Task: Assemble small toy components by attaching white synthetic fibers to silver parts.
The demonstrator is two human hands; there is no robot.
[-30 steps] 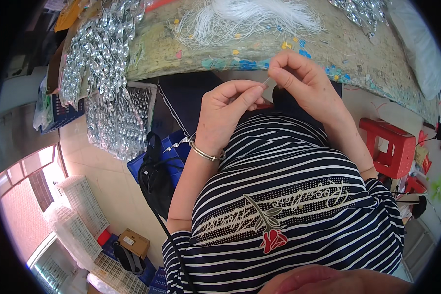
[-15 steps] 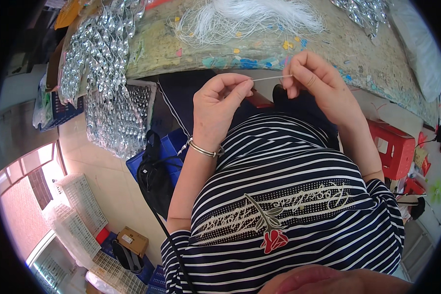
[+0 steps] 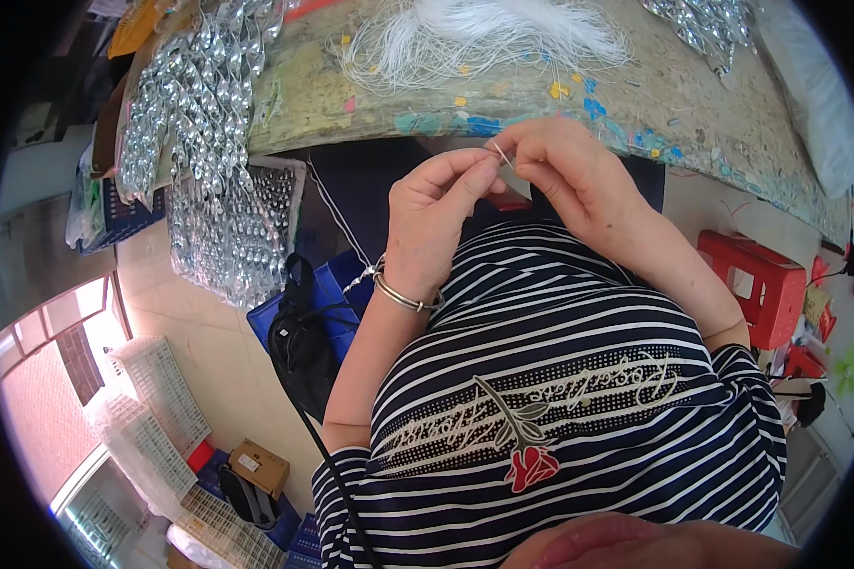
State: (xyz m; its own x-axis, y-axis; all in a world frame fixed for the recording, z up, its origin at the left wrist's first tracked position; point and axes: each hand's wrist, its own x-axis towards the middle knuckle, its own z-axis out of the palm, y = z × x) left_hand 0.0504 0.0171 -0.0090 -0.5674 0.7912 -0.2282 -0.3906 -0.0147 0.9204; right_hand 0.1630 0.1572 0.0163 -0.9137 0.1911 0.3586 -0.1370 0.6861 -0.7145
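Note:
Close together just off the table's near edge, both my hands work on a short stretch of white thread (image 3: 501, 153). My left hand (image 3: 435, 211), a metal bangle at its wrist, is closed, with thumb and forefinger pinched at the thread. Curled over from the other side, my right hand (image 3: 579, 178) pinches it too; the thread slants up between the fingertips of both. Inside the fingers the rest of it is hidden. Beyond them, a loose bundle of white threads (image 3: 522, 30) lies on the worn, paint-flecked table (image 3: 294, 104).
Shiny twisted silver strips (image 3: 204, 90) hang over the table's left end, with more in a bundle (image 3: 232, 232) below. Another silver bunch (image 3: 707, 33) lies far right beside a clear plastic bag (image 3: 816, 104). A red stool (image 3: 757, 289) stands right; a black bag (image 3: 299, 337) left.
My right hand has moved left and turned over, meeting my left hand. The thread, stretched between them before, now shows only as a short slanted piece at the fingertips.

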